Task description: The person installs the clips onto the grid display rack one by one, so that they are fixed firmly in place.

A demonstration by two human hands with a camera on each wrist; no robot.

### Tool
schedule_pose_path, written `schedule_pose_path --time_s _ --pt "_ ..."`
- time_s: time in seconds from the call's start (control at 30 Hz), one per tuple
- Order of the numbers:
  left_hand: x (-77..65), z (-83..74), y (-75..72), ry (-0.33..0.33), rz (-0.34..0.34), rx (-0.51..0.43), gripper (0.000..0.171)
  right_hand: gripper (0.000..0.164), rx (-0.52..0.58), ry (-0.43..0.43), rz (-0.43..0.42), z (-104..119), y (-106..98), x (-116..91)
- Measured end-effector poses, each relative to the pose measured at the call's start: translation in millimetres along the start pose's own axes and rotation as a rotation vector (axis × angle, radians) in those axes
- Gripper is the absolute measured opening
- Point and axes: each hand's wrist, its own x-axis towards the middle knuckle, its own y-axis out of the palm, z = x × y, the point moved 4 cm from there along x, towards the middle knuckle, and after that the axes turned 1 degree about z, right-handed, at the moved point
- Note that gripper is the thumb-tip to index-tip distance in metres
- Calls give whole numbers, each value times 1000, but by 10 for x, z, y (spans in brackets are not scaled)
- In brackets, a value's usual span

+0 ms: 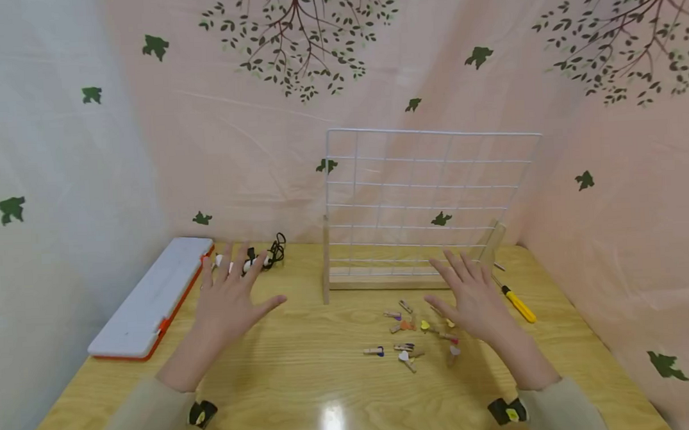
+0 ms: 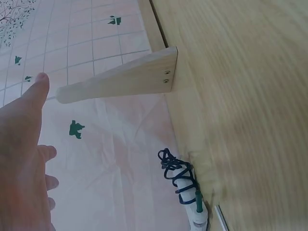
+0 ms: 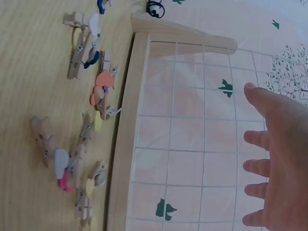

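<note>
My left hand (image 1: 224, 313) is held over the left part of the table with fingers spread and thumb out, holding nothing. On the right, my right hand (image 1: 477, 304) hovers palm down above a scatter of small wooden clothespins (image 1: 373, 351), its fingers also spread. Several clothespins carry coloured hearts or other shapes, such as an orange heart (image 3: 104, 79); some are hidden under the hand in the head view. Behind them stands a white wire grid in a wooden stand (image 1: 382, 281). Seen from the left wrist, one wooden foot (image 2: 125, 74) of the stand is fixed with screws.
A white case with an orange rim (image 1: 152, 307) lies at the table's left. Near it at the back is a white power strip with a dark cord (image 1: 277, 249), partly behind my left hand. A yellow-handled screwdriver (image 1: 520, 305) lies at the right. Patterned cloth (image 1: 249, 148) surrounds the table.
</note>
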Motion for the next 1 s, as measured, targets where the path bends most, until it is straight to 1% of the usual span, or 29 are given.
schedule_pose_path --time_s 0.1,0.2,0.33,0.43,0.6,0.7,0.77,0.83,0.93,1.0 --pt "140 -21 50 10 13 -31 93 73 -5 -13 5 6 -5 93" --pt "277 -59 135 22 27 -77 95 73 9 -44 6 18 5 170" --pt "451 -136 314 38 65 -201 98 73 70 -96 17 26 51 220" --pt "576 -213 458 53 104 -344 100 72 162 -125 50 42 117 225" --pt "780 -361 668 61 167 -616 101 73 335 -194 159 141 291 178" --pt "896 -454 759 66 173 -723 104 74 397 -261 204 224 424 122" --pt "961 -508 792 64 178 -786 106 75 442 -301 236 275 523 81" --pt "1021 -546 807 49 177 -840 106 75 477 -332 277 325 623 52" --pt "1093 -576 824 42 184 -921 102 73 523 -394 343 423 741 30" --pt "1132 -592 844 42 196 -978 96 69 515 -465 360 494 801 28"
